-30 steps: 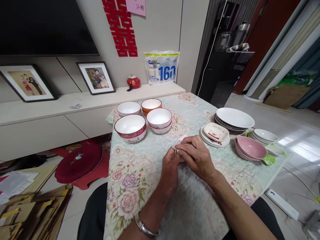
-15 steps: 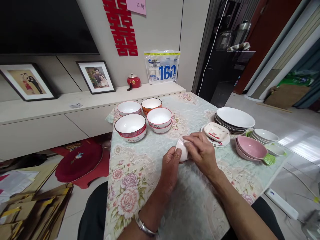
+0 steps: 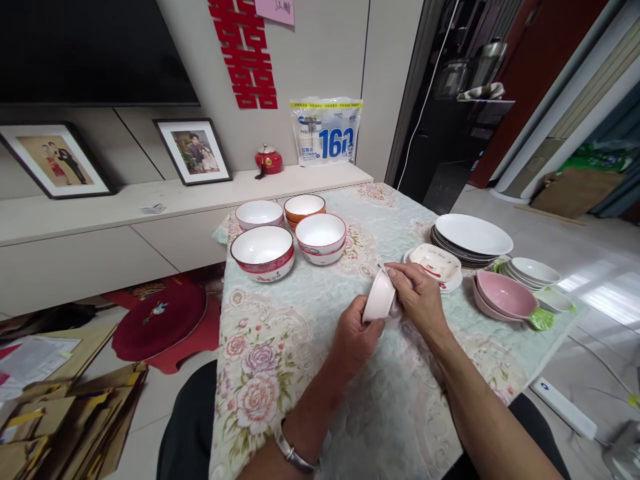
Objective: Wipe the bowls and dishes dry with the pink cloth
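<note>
1. Centrally, a small pale dish (image 3: 379, 297) is up between the two hands, above the near-middle part of the table. It stands tilted on its side, outer wall toward the viewer's left. Contact with the cloth below: cannot tell.
2. Left hand (image 3: 356, 335): thumb along the lower edge of the dish, fingers curled at its left side; the dish is pinched between them. A silver bracelet (image 3: 292, 455) circles the wrist.
3. Right hand (image 3: 419, 295): thumb and bent fingers pinch the upper right rim, forefinger reaching to the top edge. Lower fingers partly hidden; their exact state cannot be told.
4. Support: table under a floral tablecloth (image 3: 265, 360).
5. Far left of table, four groups of bowls: a pink-edged group (image 3: 260, 213) and an orange group (image 3: 305, 206) behind; a dark-rimmed group (image 3: 263, 248) and a red-rimmed group (image 3: 321, 235) in front. All upright.
6. Right of the hands: a square dish (image 3: 436, 262) with a printed picture lies on round plates (image 3: 453, 285). Just behind, a large white plate (image 3: 473, 235) tops a darker-edged stack.
7. Farther right: nested pink bowls (image 3: 505, 293), with small white bowls (image 3: 535, 270) just beyond them. A green leaf-shaped piece (image 3: 541, 319) shows beside the pink ones.
8. Ledge behind: two framed photographs (image 3: 194, 155), a red lidded pot (image 3: 269, 161), and a clear bag (image 3: 327, 133) marked 160.
</note>
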Action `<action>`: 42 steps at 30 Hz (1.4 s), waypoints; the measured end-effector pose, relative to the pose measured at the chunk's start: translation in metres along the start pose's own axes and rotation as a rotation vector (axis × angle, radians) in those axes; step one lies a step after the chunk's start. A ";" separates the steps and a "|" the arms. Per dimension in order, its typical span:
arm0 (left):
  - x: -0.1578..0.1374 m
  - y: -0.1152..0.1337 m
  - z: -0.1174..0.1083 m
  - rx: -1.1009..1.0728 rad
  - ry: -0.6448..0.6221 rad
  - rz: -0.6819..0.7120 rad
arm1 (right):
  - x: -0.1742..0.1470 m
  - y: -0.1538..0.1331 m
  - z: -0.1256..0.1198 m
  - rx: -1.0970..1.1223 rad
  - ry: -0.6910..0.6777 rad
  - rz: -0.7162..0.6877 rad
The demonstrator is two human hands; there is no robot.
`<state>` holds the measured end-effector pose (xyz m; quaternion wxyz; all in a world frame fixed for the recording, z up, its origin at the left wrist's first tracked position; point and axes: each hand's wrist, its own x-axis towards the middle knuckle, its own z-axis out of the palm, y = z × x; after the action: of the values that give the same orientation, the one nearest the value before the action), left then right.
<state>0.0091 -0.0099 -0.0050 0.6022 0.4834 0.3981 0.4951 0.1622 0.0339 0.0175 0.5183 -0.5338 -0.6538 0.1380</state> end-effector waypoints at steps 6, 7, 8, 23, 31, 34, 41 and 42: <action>0.000 0.003 -0.005 0.069 0.037 0.089 | -0.012 -0.038 -0.003 -0.118 -0.052 -0.362; -0.001 0.005 -0.005 0.081 0.042 0.113 | -0.013 -0.044 -0.003 -0.151 -0.103 -0.425; -0.002 0.008 -0.005 0.098 0.043 0.135 | -0.014 -0.047 -0.003 -0.178 -0.153 -0.474; -0.004 0.005 0.004 -0.035 -0.054 0.016 | -0.004 -0.010 -0.001 -0.080 -0.098 -0.129; 0.000 0.011 0.007 -0.001 0.045 0.135 | -0.012 -0.062 -0.011 -0.111 -0.448 -0.500; -0.002 0.012 0.007 0.027 0.078 0.065 | -0.007 -0.044 -0.012 -0.104 -0.322 -0.405; -0.006 0.012 -0.001 -0.031 0.067 -0.024 | -0.002 -0.012 -0.013 -0.105 -0.187 -0.199; -0.006 0.012 -0.002 -0.047 0.064 -0.019 | -0.003 -0.018 -0.013 -0.091 -0.204 -0.227</action>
<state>0.0038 -0.0151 0.0065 0.6052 0.4493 0.4097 0.5138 0.1629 0.0194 0.0344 0.4368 -0.4624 -0.7648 0.1022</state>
